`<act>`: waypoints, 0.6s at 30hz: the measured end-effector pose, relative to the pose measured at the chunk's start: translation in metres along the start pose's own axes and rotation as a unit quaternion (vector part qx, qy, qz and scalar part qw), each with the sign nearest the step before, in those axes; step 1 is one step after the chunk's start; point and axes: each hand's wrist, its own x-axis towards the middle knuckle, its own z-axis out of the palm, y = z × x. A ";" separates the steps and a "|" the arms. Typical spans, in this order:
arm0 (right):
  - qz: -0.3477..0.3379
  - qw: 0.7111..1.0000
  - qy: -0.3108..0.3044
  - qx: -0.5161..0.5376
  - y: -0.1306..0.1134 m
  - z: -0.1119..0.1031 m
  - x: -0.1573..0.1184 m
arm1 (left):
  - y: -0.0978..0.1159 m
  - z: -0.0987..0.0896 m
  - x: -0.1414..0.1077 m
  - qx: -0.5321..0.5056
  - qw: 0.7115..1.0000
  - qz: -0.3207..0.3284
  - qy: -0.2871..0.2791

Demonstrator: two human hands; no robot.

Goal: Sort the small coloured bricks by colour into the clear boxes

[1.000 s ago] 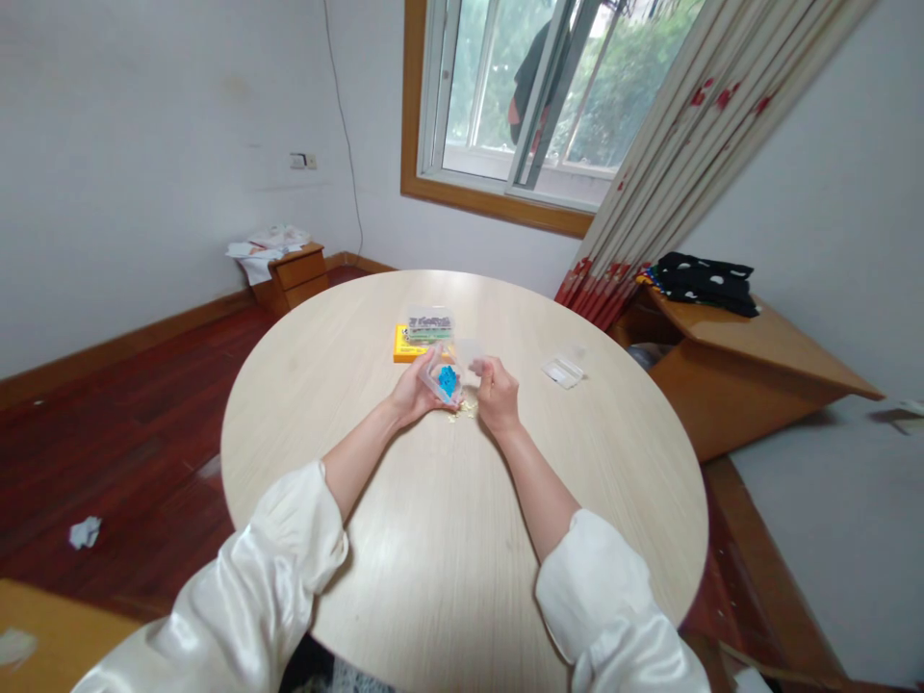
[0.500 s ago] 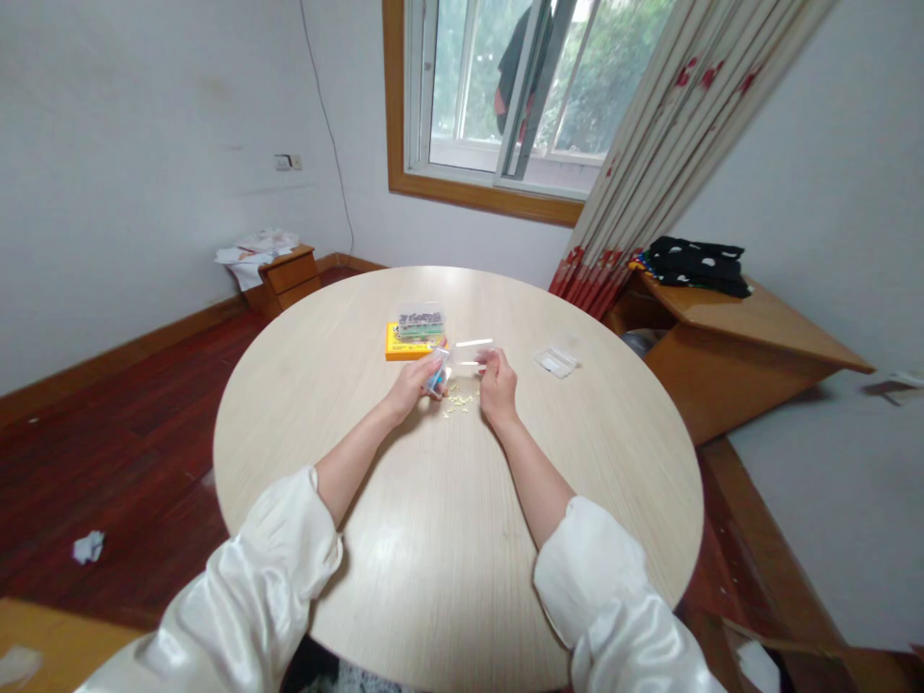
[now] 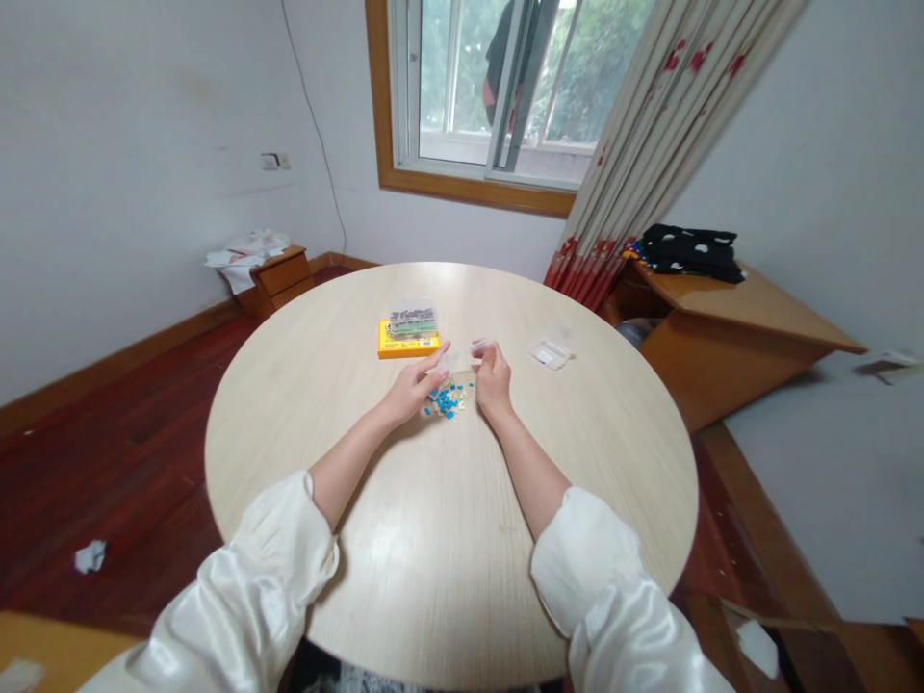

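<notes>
Pouring out blue pieces (image 3: pixel 445 402) seemed in hand.
Left hand (image 3: pixel 410 393) and right hand (image 3: pixel 494 381) pinched clear case (image 3: pixel 452 362) in fingers; next perhaps needed steady tilting.

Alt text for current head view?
A person's left hand and right hand hold a clear container by blue pieces and pale-yellow pieces scattered on a round table. Farther back sits a yellow box; a clear case lies to the right.

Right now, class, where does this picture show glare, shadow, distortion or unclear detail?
Head view: sheen on the round wood-grain tabletop; head view: shadow beside the left forearm; head view: wooden cabinet at right appears stretched; head view: clear plastic container by the left hand looks indistinct.
</notes>
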 end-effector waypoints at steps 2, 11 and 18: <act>0.003 1.000 0.002 0.010 0.000 0.000 0.000 | 0.000 0.001 -0.002 0.013 1.000 0.003 -0.014; -0.075 0.997 0.006 0.009 0.002 -0.004 0.000 | 0.001 0.000 -0.010 0.520 0.837 0.131 -0.106; -0.116 0.993 0.007 -0.009 0.004 -0.005 0.000 | 0.004 0.003 -0.013 0.592 0.784 0.149 -0.115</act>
